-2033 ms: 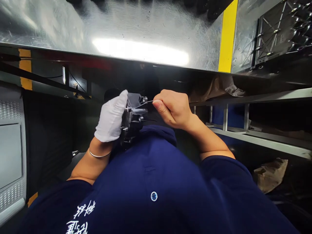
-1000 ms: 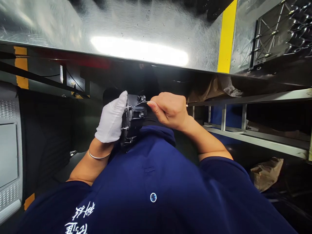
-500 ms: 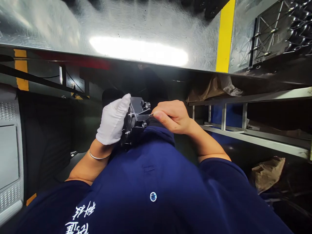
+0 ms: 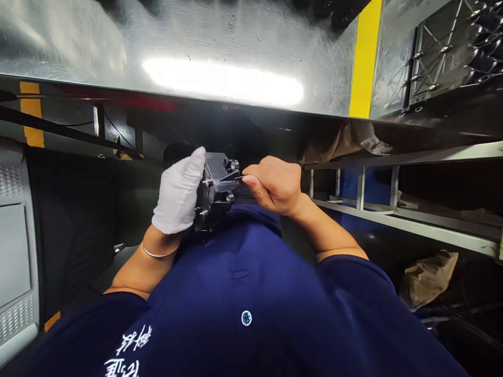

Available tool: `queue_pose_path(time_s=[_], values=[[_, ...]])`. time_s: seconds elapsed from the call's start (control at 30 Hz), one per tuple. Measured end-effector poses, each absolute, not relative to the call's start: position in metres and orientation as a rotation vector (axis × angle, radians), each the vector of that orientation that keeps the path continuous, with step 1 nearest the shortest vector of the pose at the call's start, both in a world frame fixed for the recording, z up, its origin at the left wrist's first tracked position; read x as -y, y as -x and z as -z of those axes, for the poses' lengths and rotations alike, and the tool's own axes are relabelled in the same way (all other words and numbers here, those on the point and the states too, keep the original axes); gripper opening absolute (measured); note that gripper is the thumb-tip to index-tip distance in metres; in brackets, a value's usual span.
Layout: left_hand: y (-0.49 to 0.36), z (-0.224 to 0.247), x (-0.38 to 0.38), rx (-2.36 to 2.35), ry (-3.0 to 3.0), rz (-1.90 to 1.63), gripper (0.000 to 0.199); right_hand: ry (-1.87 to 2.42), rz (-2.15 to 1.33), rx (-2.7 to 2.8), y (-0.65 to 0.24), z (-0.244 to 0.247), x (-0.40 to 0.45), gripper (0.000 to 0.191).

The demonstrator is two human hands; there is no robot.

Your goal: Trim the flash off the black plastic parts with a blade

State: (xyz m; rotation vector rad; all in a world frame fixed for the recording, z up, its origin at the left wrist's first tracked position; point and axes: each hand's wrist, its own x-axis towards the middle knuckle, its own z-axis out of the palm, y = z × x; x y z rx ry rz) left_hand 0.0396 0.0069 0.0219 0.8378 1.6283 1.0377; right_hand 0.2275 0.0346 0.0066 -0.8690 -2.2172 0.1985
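Observation:
My left hand, in a white glove, grips a black moulded plastic part from its left side, close to my chest. Metal-looking inserts or pins stand out along the part's edges. My bare right hand is closed, its thumb and forefinger pinching a thin blade or pick. That thin tool's tip meets the right side of the black part; its handle, if any, is hidden inside my fist.
A shiny metal worktop with a yellow stripe runs across the front. Black ribbed parts lie on it at far right. Below stand a pale metal rack and crumpled brown paper. A grey chair-like panel is at left.
Both hands and the black part have shifted slightly left. My right hand has turned a little, and the thin tool now lies flatter against the part's right side.

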Motion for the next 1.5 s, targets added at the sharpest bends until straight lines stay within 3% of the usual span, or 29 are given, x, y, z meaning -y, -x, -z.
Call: queue_pose_path(time_s=[0.47,0.67,0.87,1.03,1.3,1.5], values=[[-0.031,-0.009,-0.007,-1.644,-0.868,-1.018,0.051,0.964,-0.779,2.429,-0.234,-0.024,-0.044,0.045],[-0.041,-0.018,-0.01,-1.556,-0.793,-1.151,0.051,0.71,-1.314,1.953,-0.236,-0.018,-0.041,0.046],[-0.042,-0.014,-0.012,-1.697,-0.954,-1.205,0.052,0.821,-1.222,1.659,-0.217,-0.01,-0.037,0.041],[-0.041,-0.014,-0.014,-1.946,-0.98,-1.531,0.047,0.801,-1.168,1.511,-0.196,-0.019,-0.045,0.03],[-0.033,-0.023,-0.021,-1.342,-0.817,-1.521,0.039,0.747,-0.917,1.576,-0.187,-0.041,-0.064,0.015],[-0.028,-0.027,-0.013,-1.362,-0.78,-1.486,0.037,0.692,-0.905,1.66,-0.189,-0.045,-0.062,0.016]])
